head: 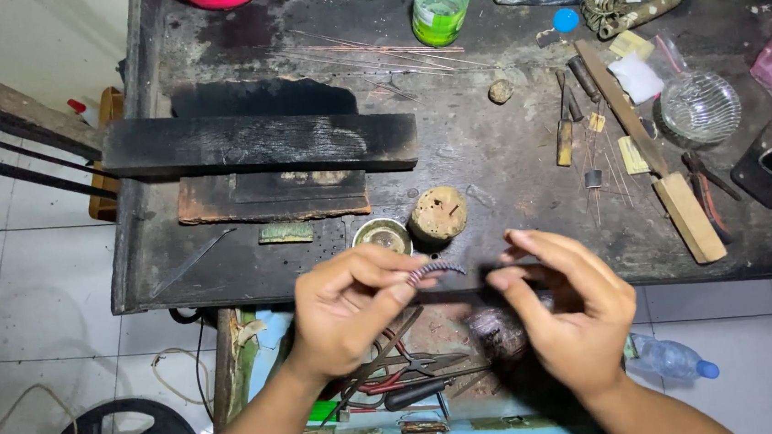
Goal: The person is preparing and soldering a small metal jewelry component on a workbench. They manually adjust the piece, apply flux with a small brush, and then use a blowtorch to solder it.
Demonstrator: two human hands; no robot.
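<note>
Pinched between thumb and fingertips, the left hand [349, 304] holds one end of a short twisted wire coil [436, 270] just off the bench's [491, 154] near edge. Right hand [565, 302] pinches its blurred far end. Keep both pinches firm; bend gradually.

Even, fairly bright light falls from above, so shadows under the hands are soft and short. The dark worktop [492, 158] soaks up light and shows little glare. The right hand [565, 304] is slightly motion-blurred. Straight edges bow near the frame's borders.
</note>
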